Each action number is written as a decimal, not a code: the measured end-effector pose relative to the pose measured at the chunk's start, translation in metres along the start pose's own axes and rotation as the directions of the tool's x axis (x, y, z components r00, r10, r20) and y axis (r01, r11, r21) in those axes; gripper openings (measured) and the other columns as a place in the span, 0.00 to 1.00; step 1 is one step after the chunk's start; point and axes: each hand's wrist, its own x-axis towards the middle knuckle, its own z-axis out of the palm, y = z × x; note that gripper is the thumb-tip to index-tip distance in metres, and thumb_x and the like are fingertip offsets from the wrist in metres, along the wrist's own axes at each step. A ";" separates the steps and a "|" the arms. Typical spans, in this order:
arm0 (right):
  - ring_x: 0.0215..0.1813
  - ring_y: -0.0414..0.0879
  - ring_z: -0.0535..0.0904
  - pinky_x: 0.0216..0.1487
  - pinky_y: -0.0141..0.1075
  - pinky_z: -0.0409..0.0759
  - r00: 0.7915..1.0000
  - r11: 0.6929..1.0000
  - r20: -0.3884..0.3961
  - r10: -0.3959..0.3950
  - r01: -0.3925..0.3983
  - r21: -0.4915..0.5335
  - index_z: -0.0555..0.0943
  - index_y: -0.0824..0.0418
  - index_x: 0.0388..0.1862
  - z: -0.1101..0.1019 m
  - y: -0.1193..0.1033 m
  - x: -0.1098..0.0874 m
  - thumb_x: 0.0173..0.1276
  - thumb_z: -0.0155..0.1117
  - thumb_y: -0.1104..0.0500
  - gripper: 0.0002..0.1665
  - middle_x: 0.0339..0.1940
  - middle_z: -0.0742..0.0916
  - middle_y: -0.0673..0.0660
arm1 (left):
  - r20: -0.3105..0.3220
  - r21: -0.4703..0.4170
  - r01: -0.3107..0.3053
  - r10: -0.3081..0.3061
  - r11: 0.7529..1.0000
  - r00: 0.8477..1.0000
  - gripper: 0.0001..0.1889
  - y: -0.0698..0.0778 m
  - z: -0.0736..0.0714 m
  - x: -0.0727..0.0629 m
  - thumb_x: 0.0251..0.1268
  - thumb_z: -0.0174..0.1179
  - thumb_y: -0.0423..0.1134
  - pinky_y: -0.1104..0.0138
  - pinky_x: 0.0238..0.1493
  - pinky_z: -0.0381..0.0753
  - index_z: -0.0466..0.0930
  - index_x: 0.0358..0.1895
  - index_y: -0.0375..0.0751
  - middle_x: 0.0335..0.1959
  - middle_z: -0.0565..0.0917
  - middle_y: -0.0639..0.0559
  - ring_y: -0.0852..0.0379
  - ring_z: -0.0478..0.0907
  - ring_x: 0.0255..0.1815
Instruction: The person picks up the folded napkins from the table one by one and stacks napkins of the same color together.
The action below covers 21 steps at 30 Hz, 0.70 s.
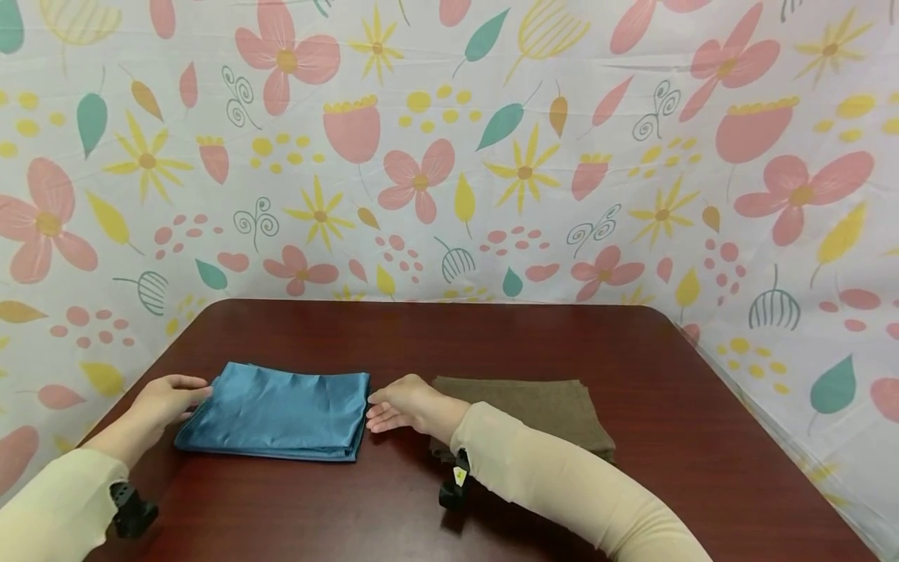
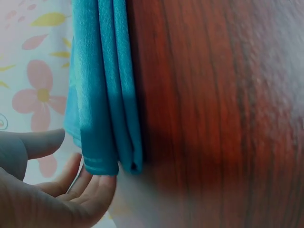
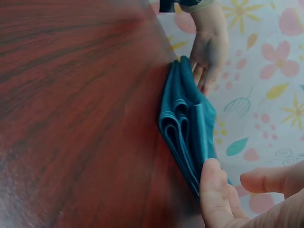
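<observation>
A folded blue satin-like cloth lies on the dark wooden table, its stacked layers showing along the edge in the left wrist view. At its left edge is my left hand, fingers fairly straight and touching the cloth's end, thumb raised apart. My right hand is at the cloth's right edge, fingertips against the side of the layers and thumb held off. Neither hand pinches the cloth. A folded brown cloth lies to the right, partly hidden behind my right forearm.
The reddish-brown table has rounded far corners and stands against a floral-patterned curtain. A black wrist camera sits under the left sleeve, and another black camera hangs under the right sleeve.
</observation>
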 end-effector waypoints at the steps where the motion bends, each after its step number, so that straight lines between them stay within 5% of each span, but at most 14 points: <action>1: 0.24 0.45 0.83 0.42 0.42 0.87 1.000 1.000 0.007 -0.001 0.001 -0.004 0.75 0.74 0.48 -0.001 -0.001 -0.001 0.69 0.59 0.68 0.12 0.26 0.85 0.61 | -0.005 0.017 -0.017 0.017 1.000 1.000 0.31 0.001 0.001 0.000 0.73 0.53 0.47 0.48 0.53 0.77 0.63 0.64 0.21 0.65 0.61 0.20 0.27 0.66 0.61; 5: 0.28 0.46 0.85 0.44 0.41 0.87 0.999 1.000 0.054 0.004 -0.002 -0.030 0.76 0.76 0.51 -0.009 -0.006 -0.005 0.69 0.60 0.66 0.16 0.38 0.87 0.69 | -0.046 0.127 -0.091 0.097 0.988 0.994 0.33 0.009 0.004 -0.004 0.74 0.50 0.49 0.41 0.57 0.71 0.59 0.68 0.23 0.67 0.59 0.20 0.25 0.62 0.63; 11: 0.37 0.52 0.88 0.47 0.42 0.86 0.992 0.996 0.124 -0.004 0.015 -0.089 0.77 0.77 0.55 -0.024 -0.012 -0.013 0.70 0.59 0.64 0.19 0.46 0.86 0.73 | -0.068 0.291 -0.244 0.275 0.925 0.959 0.34 0.025 0.015 -0.010 0.73 0.52 0.49 0.39 0.55 0.72 0.57 0.70 0.25 0.67 0.61 0.21 0.24 0.63 0.63; 21: 0.49 0.57 0.86 0.54 0.44 0.83 0.986 0.984 0.164 -0.037 0.065 -0.167 0.74 0.74 0.61 -0.046 -0.020 -0.025 0.73 0.56 0.61 0.23 0.50 0.85 0.70 | 0.003 0.307 -0.384 0.403 0.871 0.915 0.37 0.061 0.041 -0.024 0.72 0.55 0.48 0.34 0.60 0.65 0.53 0.75 0.31 0.71 0.60 0.25 0.24 0.58 0.68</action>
